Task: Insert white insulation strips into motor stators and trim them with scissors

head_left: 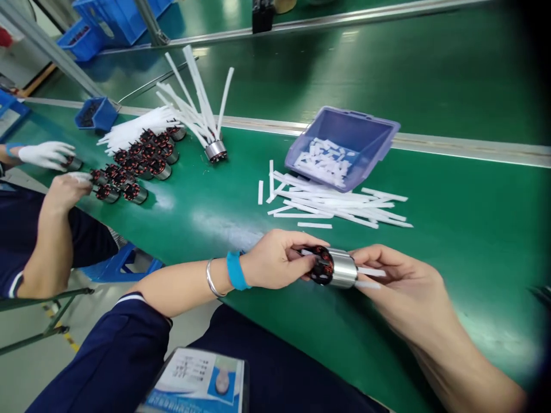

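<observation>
A small motor stator [333, 267] with a shiny metal shell and red-copper windings lies sideways between my two hands, just above the green belt [430, 92]. My left hand [278, 261] is closed on its wound end. My right hand [394, 275] pinches white strips [370, 277] that stick out of the metal end. Loose white strips [340, 203] lie in a heap beyond my hands.
A purple bin [344, 143] tipped on its side holds short white pieces. Another stator [215, 150] bristling with long white strips stands further back. Several stators [138, 163] cluster at the left, where a co-worker's gloved hand [45, 154] and bare hand [64, 189] work. Blue bins [97, 113] stand far left.
</observation>
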{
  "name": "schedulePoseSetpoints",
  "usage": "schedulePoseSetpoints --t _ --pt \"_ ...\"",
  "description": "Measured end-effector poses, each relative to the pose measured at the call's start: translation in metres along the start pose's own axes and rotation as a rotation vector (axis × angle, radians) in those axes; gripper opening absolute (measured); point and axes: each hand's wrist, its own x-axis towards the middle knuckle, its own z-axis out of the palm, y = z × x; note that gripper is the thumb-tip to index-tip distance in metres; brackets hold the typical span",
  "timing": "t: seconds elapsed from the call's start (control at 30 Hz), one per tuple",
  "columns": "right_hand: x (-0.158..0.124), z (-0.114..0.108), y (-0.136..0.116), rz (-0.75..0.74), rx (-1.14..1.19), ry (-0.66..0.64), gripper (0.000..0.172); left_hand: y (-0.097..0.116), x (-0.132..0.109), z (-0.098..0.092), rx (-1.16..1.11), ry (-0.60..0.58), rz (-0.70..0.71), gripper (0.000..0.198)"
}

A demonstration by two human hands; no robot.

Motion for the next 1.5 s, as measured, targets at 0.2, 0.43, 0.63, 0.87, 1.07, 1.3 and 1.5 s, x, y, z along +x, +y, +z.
schedulePoseSetpoints --t 0.2,0.43,0.63,0.87,1.07,1.3,1.5 --pt "0.000 0.004 -0.003 -0.146 -0.178 -0.126 0.005 0.003 -0.003 0.000 0.275 0.112 0.182 0.019" --pt "-0.001 -0.006 -0.005 -0.181 -0.269 -0.230 0.008 0.002 -0.004 0.004 0.133 0.091 0.172 0.014" --pt "-0.003 -0.002 -0.014 -0.169 -0.157 -0.244 0.026 0.003 -0.006 0.006 -0.012 0.012 0.161 0.016" --pt "0.019 -0.001 -0.011 -0.431 -0.370 -0.054 0.018 0.032 -0.002 -0.030 -0.185 0.109 0.129 0.022" --pt "0.045 0.019 0.008 -0.679 -0.934 0.057 0.015 0.043 0.006 -0.055 -0.110 0.238 0.348 0.024" --pt "0.016 -0.002 -0.019 -0.532 -0.444 0.064 0.009 0.030 0.006 -0.033 -0.308 -0.023 0.008 0.038" --pt "0.003 -0.012 -0.040 -0.362 -0.003 -0.154 0.016 0.023 0.010 -0.022 -0.328 -0.056 -0.135 0.036"
